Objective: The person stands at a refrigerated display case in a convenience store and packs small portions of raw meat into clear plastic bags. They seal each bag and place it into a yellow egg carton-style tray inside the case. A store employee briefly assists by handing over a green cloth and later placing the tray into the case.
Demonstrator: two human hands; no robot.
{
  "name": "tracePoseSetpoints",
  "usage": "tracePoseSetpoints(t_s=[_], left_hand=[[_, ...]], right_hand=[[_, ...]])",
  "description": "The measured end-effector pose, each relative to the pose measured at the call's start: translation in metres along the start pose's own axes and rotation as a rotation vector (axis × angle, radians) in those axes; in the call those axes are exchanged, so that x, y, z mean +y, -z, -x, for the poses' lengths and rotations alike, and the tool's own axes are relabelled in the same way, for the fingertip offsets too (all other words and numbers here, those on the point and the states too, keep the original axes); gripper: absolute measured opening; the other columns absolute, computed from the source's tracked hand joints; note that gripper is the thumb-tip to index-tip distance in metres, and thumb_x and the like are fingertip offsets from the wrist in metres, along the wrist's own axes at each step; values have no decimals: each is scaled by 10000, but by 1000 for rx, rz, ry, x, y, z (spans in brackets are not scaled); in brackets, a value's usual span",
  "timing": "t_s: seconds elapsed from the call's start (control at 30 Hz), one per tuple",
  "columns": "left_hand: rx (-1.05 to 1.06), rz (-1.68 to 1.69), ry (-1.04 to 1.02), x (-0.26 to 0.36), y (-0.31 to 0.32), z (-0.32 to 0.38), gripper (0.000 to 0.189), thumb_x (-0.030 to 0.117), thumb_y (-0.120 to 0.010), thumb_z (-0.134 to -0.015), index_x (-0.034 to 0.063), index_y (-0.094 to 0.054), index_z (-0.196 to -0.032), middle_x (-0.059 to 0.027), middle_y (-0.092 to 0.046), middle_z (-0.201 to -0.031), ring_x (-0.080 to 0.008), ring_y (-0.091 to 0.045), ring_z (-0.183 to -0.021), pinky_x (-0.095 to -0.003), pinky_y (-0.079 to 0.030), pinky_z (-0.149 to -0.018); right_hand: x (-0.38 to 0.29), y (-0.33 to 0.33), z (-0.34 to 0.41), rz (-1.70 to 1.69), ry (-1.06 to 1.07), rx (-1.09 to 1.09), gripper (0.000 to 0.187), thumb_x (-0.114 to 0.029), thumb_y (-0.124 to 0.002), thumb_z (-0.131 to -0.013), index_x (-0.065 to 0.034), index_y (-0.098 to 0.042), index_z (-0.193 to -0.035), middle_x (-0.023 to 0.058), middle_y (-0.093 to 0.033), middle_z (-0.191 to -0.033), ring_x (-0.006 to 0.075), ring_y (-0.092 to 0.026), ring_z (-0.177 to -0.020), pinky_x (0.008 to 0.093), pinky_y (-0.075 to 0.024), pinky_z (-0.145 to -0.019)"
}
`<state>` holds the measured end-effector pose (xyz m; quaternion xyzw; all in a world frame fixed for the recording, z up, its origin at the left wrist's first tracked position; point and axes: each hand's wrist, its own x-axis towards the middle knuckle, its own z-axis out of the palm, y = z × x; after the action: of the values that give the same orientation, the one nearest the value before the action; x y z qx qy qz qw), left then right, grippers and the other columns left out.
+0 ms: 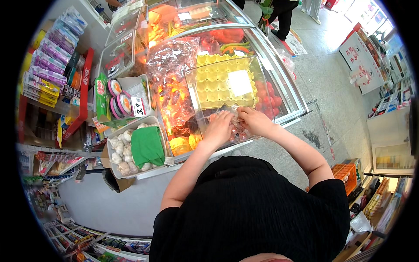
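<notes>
My left hand and my right hand meet over the near end of a clear plastic bin. Crinkled clear plastic film is gathered between them, with small reddish items under it that I cannot make out. The right fingers pinch the film; the left fingers curl onto it from the other side, their tips partly hidden. Just beyond my hands, a yellow egg tray lies in the bin. A white paper sheet rests on the tray.
The bin stands on a glass-topped display case with lit produce below. To the left are a tub of garlic under a green cloth and a box of round containers. A person's dark-trousered leg shows beyond the case.
</notes>
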<state>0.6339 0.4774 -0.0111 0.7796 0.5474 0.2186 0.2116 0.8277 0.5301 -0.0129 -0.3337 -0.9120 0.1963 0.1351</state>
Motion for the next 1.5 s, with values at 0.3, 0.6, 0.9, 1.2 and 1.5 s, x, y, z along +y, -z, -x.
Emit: tracePoseSetpoints(t_s=[0.3,0.6,0.9,1.2,1.5], left_hand=[[163,206,-4,16,48,15,243,49,-512,-878,25,-583,-1109,-143,-588,-1172,-299,-520,-1151,-379,-419,-958],[1006,479,361,-78,101,41,154,-26,-515,-853,3,-610,-971,-98,-626,-938,-176,-602,-871,-286,-488,-756],[357,-238,349,-217,34,-26,439,2,-487,-831,32,-469,-1268,-208,-432,-1337,-357,-349,-1294,-447,-291,-1064],[-266,-490,701,-200,78,-58,826,467,-693,-728,110,-346,-1388,-186,-263,-1452,-389,-216,-1359,-489,-295,-1074],[-230,-377,846,-205,51,-40,993,513,-759,-611,198,-284,-1424,-184,-149,-1492,-421,-182,-1363,-585,-368,-984]], right_hand=[[-16,45,-13,-110,-36,-108,291,-98,-567,-775,-9,-579,-1051,155,-551,-1113,332,-543,-1043,407,-457,-872],[-45,67,-80,-305,53,-28,285,-101,-546,-801,-33,-608,-1070,160,-632,-1029,324,-591,-972,390,-465,-855],[-93,54,-94,-483,5,-52,199,-46,-524,-860,-22,-643,-1017,128,-667,-949,245,-642,-892,327,-493,-785],[-88,52,-75,-472,-19,30,156,-97,-548,-856,-46,-649,-962,111,-661,-868,291,-629,-838,367,-490,-734],[-90,45,-79,-477,-44,-66,175,-104,-537,-865,-48,-642,-993,118,-664,-883,290,-634,-841,368,-495,-744]])
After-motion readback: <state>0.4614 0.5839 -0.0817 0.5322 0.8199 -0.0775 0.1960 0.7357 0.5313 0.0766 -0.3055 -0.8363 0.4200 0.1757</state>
